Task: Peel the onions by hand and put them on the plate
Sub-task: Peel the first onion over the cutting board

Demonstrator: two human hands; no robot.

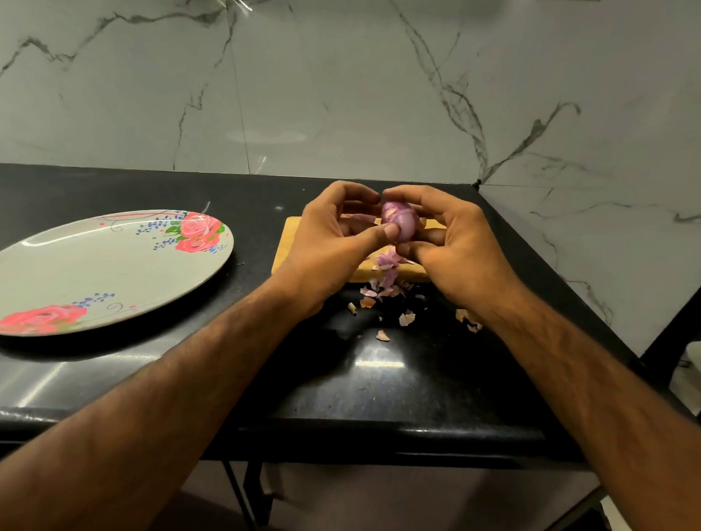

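We see the plate [102, 264] at the left end of the counter [376, 385]. It is a pale oval with red roses and small blue sprigs printed at its far and near rims, and nothing lies on it. Its left part runs out of view.

Right of it, past a strip of bare black counter, our left hand [334, 241] curls in from the side. Its thumb tip presses on the front of the onion [400, 221], and its fingers bend round behind. The onion is small, egg-shaped and glossy purple, with a paler torn patch on its upper left where skin is lifting. It is held in the air over the wooden board [298, 239], near the counter's back edge. Our right hand [457, 245] grips it from the other side, fingers curled over the top and thumb tucked below.

Purple peelings [384, 266] lie heaped on the board's near edge under the hands. Drier scraps [406, 318] are scattered on the counter just in front.

The board lies close to the marble wall [347, 86]. The counter's right edge slants away just beyond our right wrist. The widest open stretch lies between plate and board and along the shiny front edge.
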